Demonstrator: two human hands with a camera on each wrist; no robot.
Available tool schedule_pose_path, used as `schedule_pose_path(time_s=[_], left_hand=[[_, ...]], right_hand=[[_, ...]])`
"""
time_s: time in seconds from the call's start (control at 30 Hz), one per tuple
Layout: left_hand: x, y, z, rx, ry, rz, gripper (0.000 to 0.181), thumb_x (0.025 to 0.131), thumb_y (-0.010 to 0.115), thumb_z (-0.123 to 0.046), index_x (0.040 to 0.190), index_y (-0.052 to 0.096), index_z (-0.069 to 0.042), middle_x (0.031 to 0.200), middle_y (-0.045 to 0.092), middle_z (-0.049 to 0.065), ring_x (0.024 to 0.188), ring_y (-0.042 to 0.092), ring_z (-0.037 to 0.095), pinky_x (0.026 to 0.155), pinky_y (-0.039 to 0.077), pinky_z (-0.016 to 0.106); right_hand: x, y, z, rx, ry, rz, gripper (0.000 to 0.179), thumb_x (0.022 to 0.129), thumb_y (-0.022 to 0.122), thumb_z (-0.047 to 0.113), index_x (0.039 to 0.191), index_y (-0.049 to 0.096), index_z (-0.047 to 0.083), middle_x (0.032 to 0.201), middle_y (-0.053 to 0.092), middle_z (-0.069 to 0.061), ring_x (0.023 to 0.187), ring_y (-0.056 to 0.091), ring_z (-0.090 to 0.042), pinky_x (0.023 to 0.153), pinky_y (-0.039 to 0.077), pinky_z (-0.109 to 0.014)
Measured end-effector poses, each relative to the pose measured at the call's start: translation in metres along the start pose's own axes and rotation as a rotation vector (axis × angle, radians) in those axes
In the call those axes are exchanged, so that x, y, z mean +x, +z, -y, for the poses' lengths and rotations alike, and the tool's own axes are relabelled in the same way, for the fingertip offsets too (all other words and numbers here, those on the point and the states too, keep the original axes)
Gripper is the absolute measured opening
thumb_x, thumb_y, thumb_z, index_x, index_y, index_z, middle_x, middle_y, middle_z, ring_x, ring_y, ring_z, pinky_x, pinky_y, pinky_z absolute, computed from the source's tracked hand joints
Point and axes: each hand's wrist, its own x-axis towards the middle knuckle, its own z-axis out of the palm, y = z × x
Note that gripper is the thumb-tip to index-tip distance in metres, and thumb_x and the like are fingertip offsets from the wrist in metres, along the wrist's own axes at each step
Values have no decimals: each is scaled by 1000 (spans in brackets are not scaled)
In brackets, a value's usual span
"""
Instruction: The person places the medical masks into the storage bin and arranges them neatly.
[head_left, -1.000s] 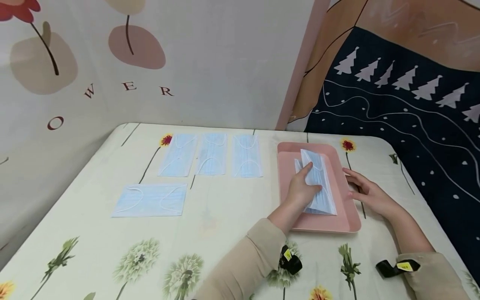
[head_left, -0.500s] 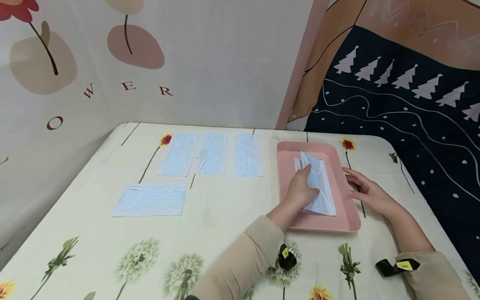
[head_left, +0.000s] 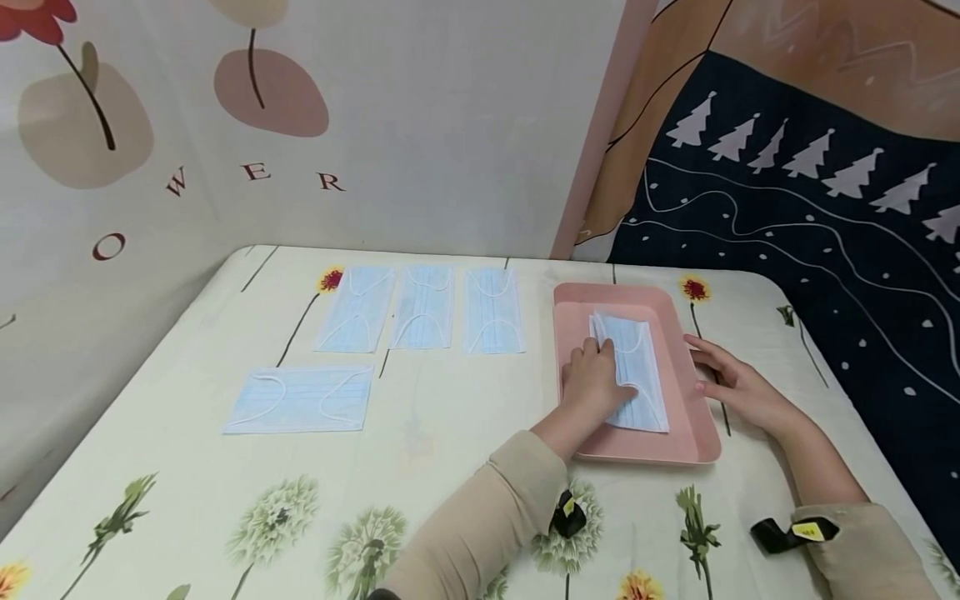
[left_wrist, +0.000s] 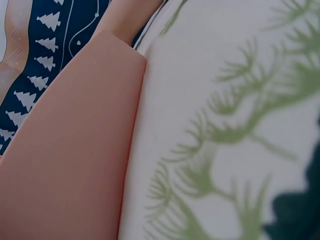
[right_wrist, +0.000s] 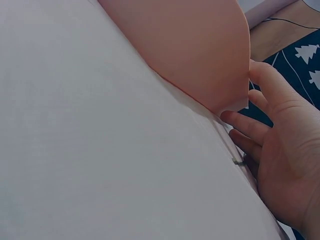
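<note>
In the head view, a light-blue face mask point(head_left: 637, 358) with white ear loops lies in a pink tray point(head_left: 693, 442). At its left edge, another layer of blue mask shows beneath. My left hand point(head_left: 592, 383) rests over the mask's left side, fingers towards the far left edge and thumb extended across it. In the left wrist view only the tray's wall point(left_wrist: 75, 150) shows, not the left hand's fingers. My right hand point(head_left: 742, 387) touches the tray's right rim with loosely bent fingers; the right wrist view shows the same right hand point(right_wrist: 290, 135) against the tray's end.
Left of the tray, three masks stand lengthwise in a row: a left one point(head_left: 356, 310), a middle one point(head_left: 422, 308) and a right one point(head_left: 495, 312). A fourth mask point(head_left: 300, 402) lies crosswise nearer. All rest on a floral tablecloth point(head_left: 450, 483).
The raised upper part of the mask in the tray has come down flatter. My left hand has moved slightly left and down across it. My right hand stays at the tray's rim.
</note>
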Motion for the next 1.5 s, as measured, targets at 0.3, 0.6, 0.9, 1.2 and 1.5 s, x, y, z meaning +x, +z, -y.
schedule_pose_path(time_s=[0.3,0.6,0.9,1.2,1.5], left_hand=[[-2,2,-2,177,-24,26,86,78,70,-58,144,43,-11,125,42,10,104,38,18,87,37,30],[-4,-1,-2,214,-35,37,85,79,65,-63,146,43,-16,120,39,11,100,36,18,83,35,26],[-13,-16,2,103,113,-61,70,85,67,-51,142,48,-17,109,47,7,90,38,16,75,35,25],[-18,-46,16,-184,280,-184,57,91,67,-32,140,49,-10,109,57,7,96,54,17,76,45,24],[-19,-73,31,-404,354,-283,49,93,65,-19,138,51,-6,116,59,7,100,57,17,80,47,23]], right_hand=[[0,1,-2,9,-6,-2,65,97,56,8,153,22,12,138,39,-27,116,42,7,90,36,-9],[0,0,-3,21,-12,4,65,97,55,7,153,22,11,139,39,-27,117,41,7,90,37,-10],[1,0,-1,25,-12,1,65,97,55,6,153,22,10,139,40,-25,117,42,6,90,38,-11],[0,2,2,49,-33,2,65,97,54,3,152,21,7,138,36,-33,117,42,6,90,37,-10],[-1,3,2,55,-37,-1,66,96,55,2,152,21,7,139,36,-32,117,42,5,90,38,-10]])
